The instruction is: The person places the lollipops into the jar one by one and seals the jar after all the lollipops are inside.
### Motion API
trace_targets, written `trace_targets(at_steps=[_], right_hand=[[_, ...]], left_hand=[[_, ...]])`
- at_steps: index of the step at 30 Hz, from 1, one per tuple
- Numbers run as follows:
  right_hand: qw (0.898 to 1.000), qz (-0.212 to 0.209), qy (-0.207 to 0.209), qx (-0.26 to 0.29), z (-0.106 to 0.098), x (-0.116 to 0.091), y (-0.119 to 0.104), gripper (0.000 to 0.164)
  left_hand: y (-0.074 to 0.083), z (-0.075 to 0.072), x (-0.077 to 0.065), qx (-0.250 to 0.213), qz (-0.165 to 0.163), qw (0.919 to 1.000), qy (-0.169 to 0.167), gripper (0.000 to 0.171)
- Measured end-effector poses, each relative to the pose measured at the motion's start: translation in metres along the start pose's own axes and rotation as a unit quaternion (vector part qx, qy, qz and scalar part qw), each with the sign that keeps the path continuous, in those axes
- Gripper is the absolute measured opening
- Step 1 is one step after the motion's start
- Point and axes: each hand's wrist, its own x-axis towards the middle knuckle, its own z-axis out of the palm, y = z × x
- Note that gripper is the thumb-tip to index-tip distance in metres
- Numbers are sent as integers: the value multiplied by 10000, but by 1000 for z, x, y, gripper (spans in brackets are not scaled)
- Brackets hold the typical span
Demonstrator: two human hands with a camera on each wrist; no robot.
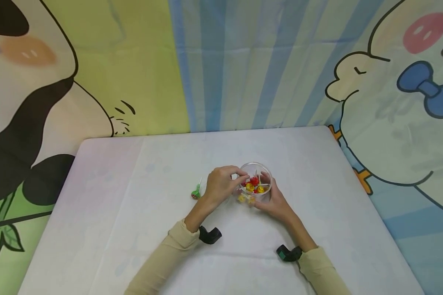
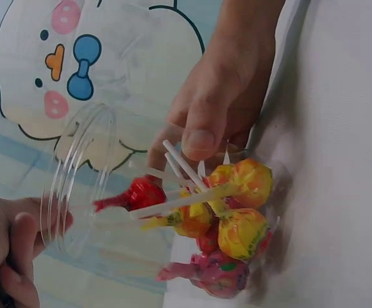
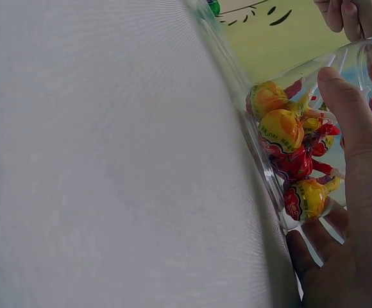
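Observation:
A clear round jar [image 1: 256, 196] stands on the table, with several wrapped lollipops in it; yellow [image 2: 244, 232], red and pink [image 2: 221, 274] ones lie at its bottom, sticks pointing various ways. My right hand [image 1: 275, 203] grips the jar's side, thumb in front and fingers around the far wall. My left hand [image 1: 221, 182] is at the jar's mouth, thumb and forefinger close together at the rim [image 2: 77, 183]. A red lollipop [image 2: 144, 192] sits higher than the others inside, its stick end towards those fingertips, which pinch it. The rim partly veils the pinch.
A green lollipop [image 1: 195, 194] lies on the white-covered table [image 1: 151, 237], left of my left hand. Cartoon-printed cloth [image 1: 243, 61] hangs behind the table's far edge and along its sides. Black wrist cameras [image 1: 210, 235] are worn on both forearms.

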Motion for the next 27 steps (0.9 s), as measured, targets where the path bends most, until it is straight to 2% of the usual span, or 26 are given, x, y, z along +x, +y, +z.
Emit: trace_targets(at_steps=[3,8,12,15,18,20,22,25,27], right_hand=[[10000,62,39,29,-1,0,-2,99],[9998,160,21,-131,0,0,-2,101],[9997,186,-6,-145,0,0,-2,102],[9997,196,4,-149,-1,0,-1,102],[9997,195,-11,-176,1,0,0,101],[9997,158,-16,-177,2,1,1,101],[9996,177,-19,-219,3,1,0,102],[9994,255,-2,-217,2,1,-1,104],[9992,336,-13,-233,1,0,-1,104]], left_hand=[[5,5,5,429,-33,9987,-273,10],[16,7,13,1004,-426,9873,-1153,10],[21,4,19,1218,-766,9753,-1675,10],[23,2,20,1191,-816,9716,-1876,15],[19,-3,12,1035,-621,9802,-1569,25],[13,-8,1,817,-376,9904,-1052,34],[6,-15,-13,639,-100,9970,-426,43],[-6,-24,-38,531,56,9985,154,53],[-15,-29,-56,608,-24,9977,282,56]])
